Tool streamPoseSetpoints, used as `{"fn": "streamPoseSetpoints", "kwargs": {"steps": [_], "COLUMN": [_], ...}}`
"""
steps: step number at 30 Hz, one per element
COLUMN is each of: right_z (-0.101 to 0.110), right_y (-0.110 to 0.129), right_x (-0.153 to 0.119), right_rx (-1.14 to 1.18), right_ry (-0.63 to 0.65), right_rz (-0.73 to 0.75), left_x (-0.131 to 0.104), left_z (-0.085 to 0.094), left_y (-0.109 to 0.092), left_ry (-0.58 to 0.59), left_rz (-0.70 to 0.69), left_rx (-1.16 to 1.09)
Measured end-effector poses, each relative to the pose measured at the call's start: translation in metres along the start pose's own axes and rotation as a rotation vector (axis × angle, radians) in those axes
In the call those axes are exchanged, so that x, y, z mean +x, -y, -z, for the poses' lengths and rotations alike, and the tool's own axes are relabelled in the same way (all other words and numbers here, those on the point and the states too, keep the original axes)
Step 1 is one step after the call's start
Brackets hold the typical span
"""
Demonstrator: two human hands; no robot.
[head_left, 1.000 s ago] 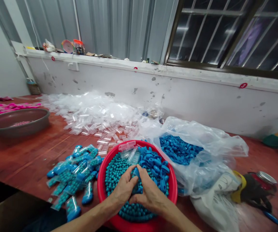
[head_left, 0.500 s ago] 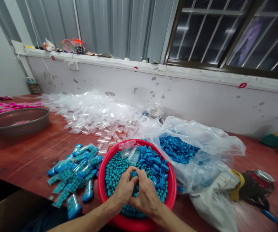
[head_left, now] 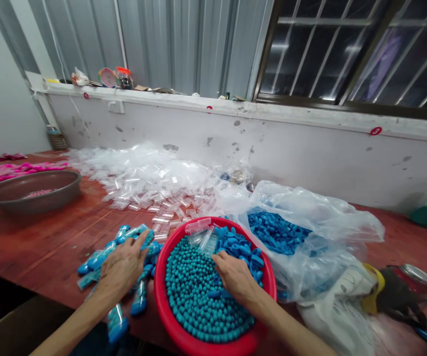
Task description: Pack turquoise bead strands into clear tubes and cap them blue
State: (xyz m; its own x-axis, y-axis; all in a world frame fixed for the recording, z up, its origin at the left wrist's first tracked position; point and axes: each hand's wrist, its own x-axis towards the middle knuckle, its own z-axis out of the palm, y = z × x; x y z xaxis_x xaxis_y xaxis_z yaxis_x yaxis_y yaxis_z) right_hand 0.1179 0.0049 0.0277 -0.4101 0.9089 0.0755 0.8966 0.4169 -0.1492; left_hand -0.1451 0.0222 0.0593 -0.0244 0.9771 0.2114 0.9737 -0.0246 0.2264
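Observation:
My left hand [head_left: 124,259] is over a pile of filled clear packs [head_left: 97,259] with turquoise beads inside and blue ends. Its fingers are stretched out and apart, and I see nothing gripped in them. Inside the red basin [head_left: 160,296] lie turquoise beads [head_left: 194,296], blue plastic caps [head_left: 235,244] and a few clear plastic tubes [head_left: 208,241]. My right hand [head_left: 235,274] reaches over the basin with its fingers drawn together. Its fingertips are by the lower end of one tube; whether they grip it is hard to see. A blue piece [head_left: 219,293] lies on the beads below that hand.
Many empty clear tubes [head_left: 139,173] are heaped behind the basin. To the right, a plastic bag [head_left: 328,217] holds more blue caps. A grey-brown basin [head_left: 61,193] and pink pieces [head_left: 13,170] are at the left. A metal-lidded jar [head_left: 415,274] stands at the right.
My hands were together over the basin. Now they are apart: the left has moved left onto the pile of packs, the right stays over the basin near the clear tubes.

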Motion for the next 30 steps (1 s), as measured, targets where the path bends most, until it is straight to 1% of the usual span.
{"fn": "streamPoseSetpoints", "kwargs": {"steps": [1,3,5,7,9,11,12,14,15,16,17,18,19,20,21,22,23,25,27,29,30], "right_z": [0.0,-0.003,-0.01,-0.019,-0.024,-0.023,-0.021,-0.013,-0.009,-0.006,-0.003,-0.001,0.0,0.0,0.001,0.002,0.003,0.005,0.008,0.008,0.006], "right_y": [-0.001,0.0,0.003,0.005,0.005,0.003,0.001,-0.003,-0.005,-0.007,-0.009,-0.01,-0.012,-0.013,-0.015,-0.016,-0.018,-0.021,-0.022,-0.02,-0.018], "right_x": [0.011,0.034,0.055,0.07,0.078,0.081,0.081,0.077,0.074,0.07,0.066,0.062,0.058,0.054,0.05,0.046,0.042,0.038,0.036,0.036,0.036], "right_rx": [-0.054,-0.123,-0.14,-0.134,-0.114,-0.082,-0.065,-0.032,0.038,0.157,0.343,0.568,0.806,1.018,1.167,1.261,1.307,1.315,1.322,1.367,1.391], "right_ry": [-0.028,-0.078,-0.112,-0.126,-0.128,-0.134,-0.143,-0.184,-0.231,-0.284,-0.332,-0.357,-0.36,-0.335,-0.282,-0.221,-0.167,-0.091,-0.067,-0.061,-0.054], "right_rz": [0.006,0.026,0.05,0.064,0.071,0.074,0.073,0.075,0.071,0.059,0.036,0.002,-0.037,-0.076,-0.107,-0.131,-0.148,-0.175,-0.197,-0.21,-0.211], "left_x": [0.002,0.003,0.002,0.0,0.001,0.004,0.006,0.011,0.014,0.017,0.019,0.021,0.022,0.022,0.021,0.02,0.018,0.014,0.012,0.012,0.012], "left_z": [0.0,-0.004,-0.013,-0.025,-0.037,-0.047,-0.052,-0.059,-0.061,-0.063,-0.064,-0.064,-0.063,-0.062,-0.061,-0.06,-0.058,-0.055,-0.052,-0.048,-0.046], "left_y": [-0.001,-0.01,-0.025,-0.04,-0.05,-0.056,-0.059,-0.064,-0.067,-0.071,-0.076,-0.081,-0.086,-0.09,-0.094,-0.096,-0.098,-0.099,-0.097,-0.094,-0.093], "left_ry": [-0.04,-0.043,0.026,0.1,0.15,0.178,0.174,0.119,0.078,0.044,0.029,0.042,0.083,0.143,0.215,0.291,0.367,0.499,0.605,0.682,0.691], "left_rz": [-0.004,-0.019,-0.06,-0.12,-0.173,-0.209,-0.221,-0.227,-0.227,-0.234,-0.252,-0.276,-0.304,-0.329,-0.348,-0.36,-0.366,-0.364,-0.345,-0.304,-0.289], "left_rx": [0.045,0.015,-0.122,-0.262,-0.371,-0.463,-0.505,-0.578,-0.607,-0.633,-0.659,-0.686,-0.714,-0.745,-0.78,-0.819,-0.864,-0.97,-1.069,-1.113,-1.102]}}
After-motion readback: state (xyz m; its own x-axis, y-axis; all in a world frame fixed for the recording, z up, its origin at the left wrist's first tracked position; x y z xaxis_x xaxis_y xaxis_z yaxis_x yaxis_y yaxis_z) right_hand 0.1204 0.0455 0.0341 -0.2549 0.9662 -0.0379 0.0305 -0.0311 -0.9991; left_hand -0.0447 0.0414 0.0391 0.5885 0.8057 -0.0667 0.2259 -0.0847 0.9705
